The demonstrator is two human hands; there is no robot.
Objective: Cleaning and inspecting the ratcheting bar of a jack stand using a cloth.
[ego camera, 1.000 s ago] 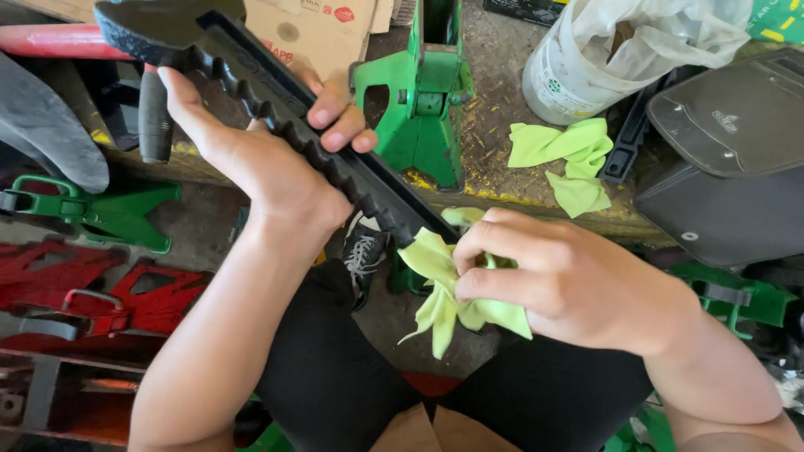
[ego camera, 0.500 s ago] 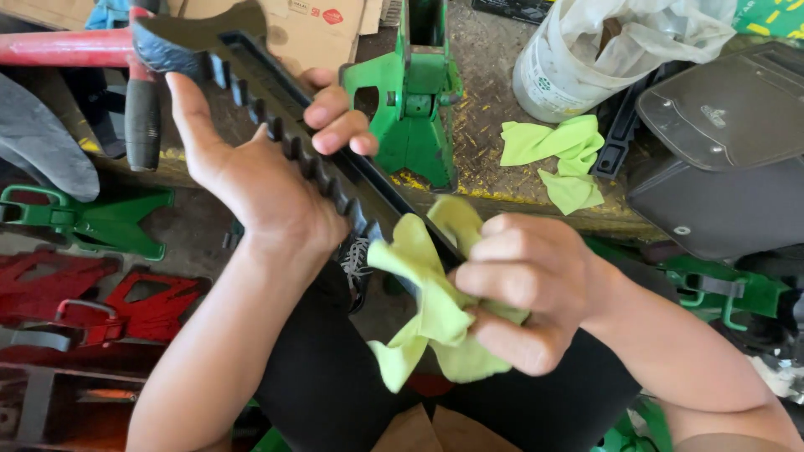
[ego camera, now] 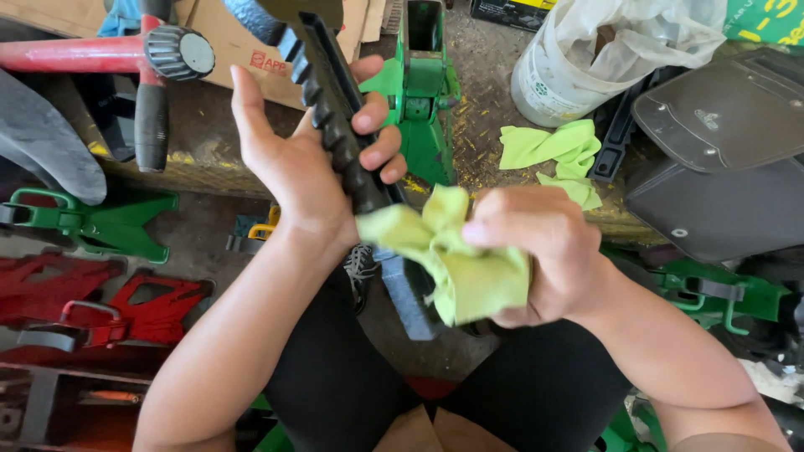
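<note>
My left hand [ego camera: 310,159] grips a long black toothed metal bar [ego camera: 335,134] around its middle; the bar runs from the top of the view down to my lap, its lower end [ego camera: 410,301] in front of my knees. My right hand [ego camera: 544,251] is closed on a crumpled lime-green cloth [ego camera: 452,259], pressed against the bar's lower part just below my left hand. My legs in black shorts are underneath.
A green jack stand base [ego camera: 423,92] stands on the low ledge ahead, with a second green cloth [ego camera: 553,151] and a white bucket lined with a plastic bag [ego camera: 586,67] to its right. Black cases [ego camera: 720,176] right. Green [ego camera: 100,222] and red stands [ego camera: 126,305] lie left.
My left hand has lifted the bar upward and steeper. My right hand has slid the green cloth along the bar's lower part and bunched it up.
</note>
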